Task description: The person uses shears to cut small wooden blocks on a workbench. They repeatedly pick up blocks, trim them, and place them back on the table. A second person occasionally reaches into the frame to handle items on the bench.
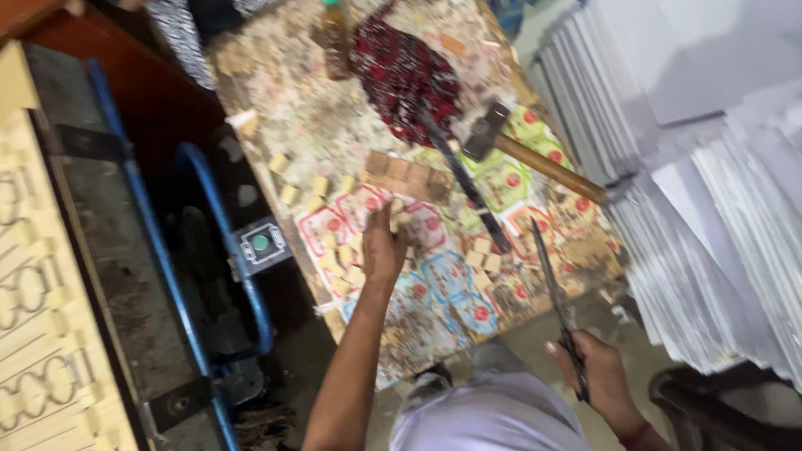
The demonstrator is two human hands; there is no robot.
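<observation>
Foam blocks (340, 261) lie scattered at the counter's (309, 125) center, left hand (383, 248) pinching one, right hand (594, 370) gripping scissors (556, 304) at five o'clock; best press each block flat, blades pointed away.

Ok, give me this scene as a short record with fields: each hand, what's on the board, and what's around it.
left hand: left hand reaches onto the board, fingers on small tan blocks
right hand: right hand grips a long thin metal tool
on board: hammer, dark bottle, red patterned cloth
right side: stacks of white sheets
left side: die-cutting form with tan pads
</observation>
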